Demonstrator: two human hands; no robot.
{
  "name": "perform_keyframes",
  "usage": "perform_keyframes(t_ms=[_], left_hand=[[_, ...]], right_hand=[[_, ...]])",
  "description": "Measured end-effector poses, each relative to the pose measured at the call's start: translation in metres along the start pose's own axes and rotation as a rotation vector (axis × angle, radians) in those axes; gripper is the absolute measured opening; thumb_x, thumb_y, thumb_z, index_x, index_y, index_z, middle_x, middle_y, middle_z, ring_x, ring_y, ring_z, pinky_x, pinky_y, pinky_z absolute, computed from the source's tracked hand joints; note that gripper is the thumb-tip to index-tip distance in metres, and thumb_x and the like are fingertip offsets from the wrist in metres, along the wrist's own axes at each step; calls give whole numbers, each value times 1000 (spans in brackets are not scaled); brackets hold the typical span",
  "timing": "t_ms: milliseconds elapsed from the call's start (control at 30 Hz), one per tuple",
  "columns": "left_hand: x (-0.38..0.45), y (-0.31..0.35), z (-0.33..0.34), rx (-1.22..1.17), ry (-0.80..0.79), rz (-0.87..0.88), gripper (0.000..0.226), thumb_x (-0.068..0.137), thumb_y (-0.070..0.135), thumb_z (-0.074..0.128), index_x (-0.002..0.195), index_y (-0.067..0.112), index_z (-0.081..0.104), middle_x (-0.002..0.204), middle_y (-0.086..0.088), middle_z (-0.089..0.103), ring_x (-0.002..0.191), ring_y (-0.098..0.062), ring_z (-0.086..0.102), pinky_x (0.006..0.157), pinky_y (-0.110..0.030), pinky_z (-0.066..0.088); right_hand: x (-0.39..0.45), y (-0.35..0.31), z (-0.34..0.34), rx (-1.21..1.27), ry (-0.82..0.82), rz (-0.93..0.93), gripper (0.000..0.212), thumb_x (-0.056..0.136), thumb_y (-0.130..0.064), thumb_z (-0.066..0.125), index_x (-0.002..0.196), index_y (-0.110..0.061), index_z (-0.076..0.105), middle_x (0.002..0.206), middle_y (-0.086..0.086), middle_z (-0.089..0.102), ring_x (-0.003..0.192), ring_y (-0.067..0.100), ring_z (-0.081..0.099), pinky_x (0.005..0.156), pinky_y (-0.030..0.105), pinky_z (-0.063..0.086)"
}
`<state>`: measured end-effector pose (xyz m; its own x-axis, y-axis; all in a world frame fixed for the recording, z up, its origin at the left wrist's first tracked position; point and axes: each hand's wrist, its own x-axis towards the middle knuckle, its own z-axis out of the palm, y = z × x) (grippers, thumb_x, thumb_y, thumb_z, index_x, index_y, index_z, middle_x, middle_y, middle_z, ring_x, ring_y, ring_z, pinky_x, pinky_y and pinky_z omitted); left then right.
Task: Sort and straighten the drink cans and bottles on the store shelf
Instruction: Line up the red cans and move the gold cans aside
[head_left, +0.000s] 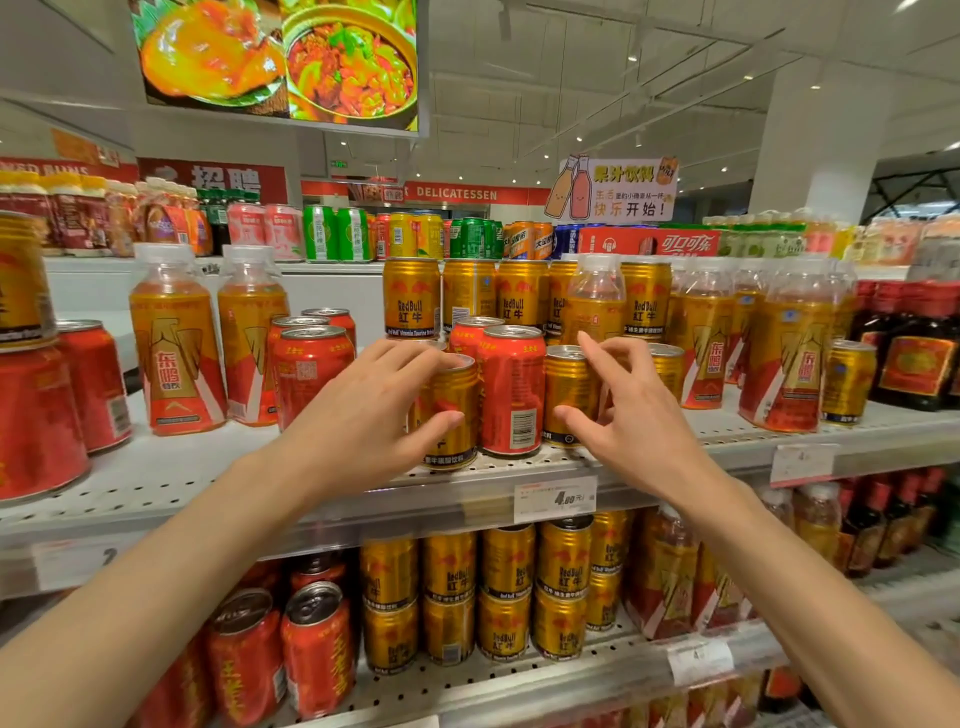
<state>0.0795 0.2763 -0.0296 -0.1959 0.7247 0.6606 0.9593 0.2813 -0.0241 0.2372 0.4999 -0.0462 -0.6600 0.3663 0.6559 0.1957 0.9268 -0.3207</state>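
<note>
On the middle shelf a red can stands between two gold Red Bull cans. My left hand grips the left gold can, with the fingers over its top rim and the thumb across its front. My right hand holds the right gold can: the thumb presses its front and the fingers curve round its right side, the index finger raised above the lid. Behind them, more gold cans are stacked in a row.
Red cans and orange bottles stand to the left, more orange bottles and dark bottles to the right. A price tag hangs on the shelf edge. The lower shelf holds gold cans and red cans.
</note>
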Motion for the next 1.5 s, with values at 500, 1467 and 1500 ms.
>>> perform_keyframes(t_ms=[500, 1467, 1500], left_hand=[[-4, 4, -3, -110, -17, -61, 55, 93, 48, 49, 146, 34, 45, 143, 12, 54, 135, -7, 43, 114, -36, 38], [-23, 34, -34, -645, 167, -305, 70, 73, 62, 78, 135, 40, 51, 109, 16, 71, 99, 0, 68, 84, -24, 58], [-27, 31, -36, -630, 176, -322, 70, 73, 61, 79, 134, 40, 52, 109, 16, 71, 100, -1, 68, 85, -27, 58]], right_hand=[[30, -40, -25, 155, -135, -137, 50, 92, -53, 61, 135, -30, 48, 140, -9, 51, 127, 8, 48, 104, 33, 44], [22, -102, -36, 815, -142, -101, 50, 71, -42, 79, 102, -9, 58, 103, 2, 76, 99, 12, 72, 83, 32, 61], [25, -104, -34, 823, -165, -119, 46, 74, -43, 76, 102, -10, 58, 102, 1, 75, 98, 10, 72, 82, 30, 60]])
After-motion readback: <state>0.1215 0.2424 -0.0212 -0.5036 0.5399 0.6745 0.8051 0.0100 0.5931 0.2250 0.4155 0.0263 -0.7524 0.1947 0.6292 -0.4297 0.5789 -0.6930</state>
